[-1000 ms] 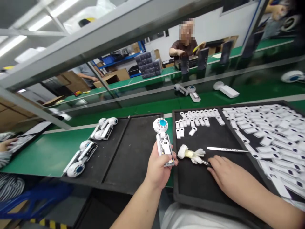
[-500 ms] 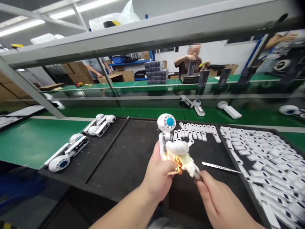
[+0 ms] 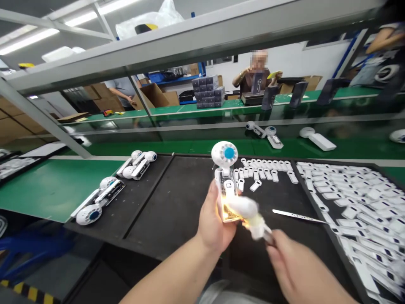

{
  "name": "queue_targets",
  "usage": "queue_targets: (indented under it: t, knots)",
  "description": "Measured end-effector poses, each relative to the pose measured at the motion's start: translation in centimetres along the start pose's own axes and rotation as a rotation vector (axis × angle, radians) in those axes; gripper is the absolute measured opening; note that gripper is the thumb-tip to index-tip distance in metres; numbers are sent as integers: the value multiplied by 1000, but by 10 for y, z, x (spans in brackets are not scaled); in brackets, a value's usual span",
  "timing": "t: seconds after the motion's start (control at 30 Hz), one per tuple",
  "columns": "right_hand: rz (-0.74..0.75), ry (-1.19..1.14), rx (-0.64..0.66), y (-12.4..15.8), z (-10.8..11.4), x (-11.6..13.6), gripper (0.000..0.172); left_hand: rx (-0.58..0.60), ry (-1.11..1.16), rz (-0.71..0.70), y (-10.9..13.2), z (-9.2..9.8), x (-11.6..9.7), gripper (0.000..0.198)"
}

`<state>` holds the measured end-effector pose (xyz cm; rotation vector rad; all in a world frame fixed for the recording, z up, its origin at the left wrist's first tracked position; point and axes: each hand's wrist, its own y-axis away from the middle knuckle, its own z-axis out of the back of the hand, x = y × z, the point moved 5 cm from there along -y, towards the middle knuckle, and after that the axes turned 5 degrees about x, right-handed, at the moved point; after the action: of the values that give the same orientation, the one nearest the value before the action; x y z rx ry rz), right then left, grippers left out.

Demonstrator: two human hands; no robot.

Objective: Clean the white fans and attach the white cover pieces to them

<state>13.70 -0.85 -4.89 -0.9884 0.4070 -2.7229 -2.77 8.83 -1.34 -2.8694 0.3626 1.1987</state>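
My left hand (image 3: 215, 223) is closed around a white device (image 3: 225, 175) with a round head and a blue centre. The device's body is opened, with inner parts showing and a bright yellow-orange glow low down. Across that lower end lies a rounded white part (image 3: 245, 207), blurred, running into a paler lumpy end. My right hand (image 3: 291, 257) pinches a thin greyish piece (image 3: 268, 236) at that end; motion blur hides what it is. Right of the hands, a narrow white strip with holes (image 3: 297, 216) lies on the black mat (image 3: 180, 185).
Similar white devices (image 3: 104, 192) lie at the left of the mat. Small white covers (image 3: 262, 169) stand in rows behind my hands; many more fill the tray (image 3: 332, 242) at right. Beyond runs a green belt (image 3: 190, 147) with devices. A co-worker (image 3: 257, 76) sits opposite, near stacked boxes (image 3: 207, 90).
The view has shifted slightly. The rounded white part and my right hand have moved a little down and right, showing more of the device's open body. Both hands keep their hold.
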Motion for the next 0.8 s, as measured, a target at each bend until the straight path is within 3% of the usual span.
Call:
queue_targets:
  t: [0.13,0.27,0.43,0.53,0.8]
  knots:
    - [85,64,147,-4,0,8,33,-40,-93,-32,-9,9,2,35]
    - [34,241,151,-7,10,-32,33,-54,-231,-26,-12,21,-10,38]
    - [-9,432,296,0,-18,-73,31,2,-235,-9,-6,18,-21,39]
    - [10,460,346,6,-31,-76,30,21,-258,-11,-4,15,-18,34]
    - [13,461,321,9,-31,-72,30,97,-280,-4,-5,9,-9,33]
